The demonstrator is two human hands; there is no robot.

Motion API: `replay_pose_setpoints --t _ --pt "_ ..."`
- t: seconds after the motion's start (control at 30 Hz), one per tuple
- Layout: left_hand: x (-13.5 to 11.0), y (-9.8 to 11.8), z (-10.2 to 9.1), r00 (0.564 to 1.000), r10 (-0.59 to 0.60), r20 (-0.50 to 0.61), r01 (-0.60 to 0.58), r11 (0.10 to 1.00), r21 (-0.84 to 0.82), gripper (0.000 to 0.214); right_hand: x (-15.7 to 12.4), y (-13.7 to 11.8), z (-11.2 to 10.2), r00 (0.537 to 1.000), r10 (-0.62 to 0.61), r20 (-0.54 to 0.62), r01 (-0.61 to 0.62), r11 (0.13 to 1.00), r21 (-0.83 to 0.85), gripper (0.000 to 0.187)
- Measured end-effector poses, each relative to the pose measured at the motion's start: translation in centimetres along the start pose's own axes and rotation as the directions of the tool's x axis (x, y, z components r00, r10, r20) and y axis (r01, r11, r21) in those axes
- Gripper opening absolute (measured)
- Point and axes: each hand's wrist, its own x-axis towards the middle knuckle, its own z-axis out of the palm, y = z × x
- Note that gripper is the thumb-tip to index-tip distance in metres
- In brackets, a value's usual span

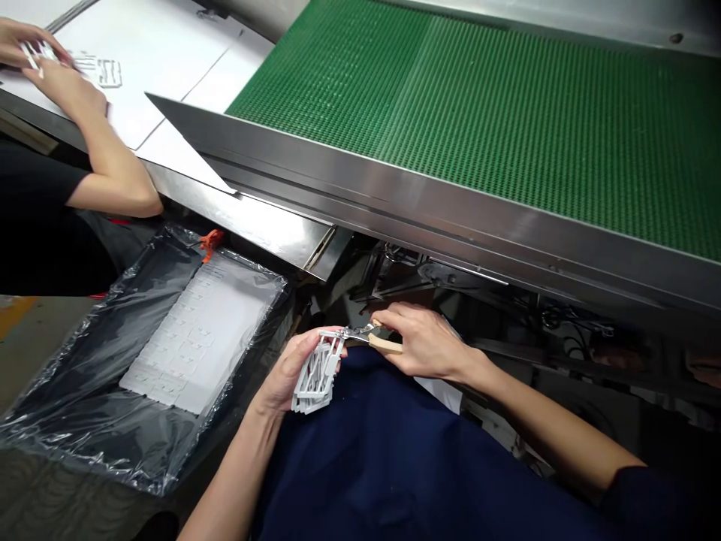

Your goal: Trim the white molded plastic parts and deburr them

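My left hand (pixel 283 373) is closed around a stack of white plastic frames (pixel 315 376), held above my lap in dark blue cloth (pixel 388 451). In my right hand (pixel 423 342) is a pair of nippers with cream handles (pixel 386 344). The metal jaws of the nippers meet the top corner of the uppermost frame; whether the blades are closed there is too small to tell. My left fingertips are partly hidden behind the frames.
A green conveyor belt (pixel 478 113) with a metal side rail (pixel 360 173) runs ahead. At left, a co-worker's hands (pixel 61 79) handle white parts over a white tabletop (pixel 185 45). A plastic-lined bin (pixel 73 391) holds a stack of white sheets (pixel 236 300).
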Motion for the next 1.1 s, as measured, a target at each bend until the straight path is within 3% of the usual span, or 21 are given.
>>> replay_pose_setpoints --t 0.27,0.73,0.83,1.0,1.1 --pt "-0.2 0.6 -0.4 1.0 0.007 0.008 -0.008 0.997 0.077 0.042 0.2 -0.4 -0.2 1.0 -0.03 0.003 0.03 0.999 -0.023 0.027" --pt "-0.1 1.2 -1.3 0.998 -0.057 0.026 0.055 0.996 0.077 0.042 0.5 -0.6 0.3 1.0 -0.018 0.012 0.017 0.994 0.109 0.007" --pt "-0.2 1.1 -1.3 0.997 -0.079 0.019 0.078 0.997 0.026 0.043 0.7 -0.5 0.8 0.999 0.05 0.016 -0.052 0.963 0.263 0.01" --pt "0.0 1.3 -0.9 0.999 -0.047 0.02 0.047 0.999 0.005 0.047 2.0 0.6 2.2 0.961 0.275 0.012 -0.252 0.861 0.443 0.027" --pt "0.6 0.9 -1.2 0.994 -0.057 -0.096 0.078 0.97 0.231 0.057 3.6 1.6 3.2 0.918 0.395 0.046 -0.371 0.81 0.454 0.043"
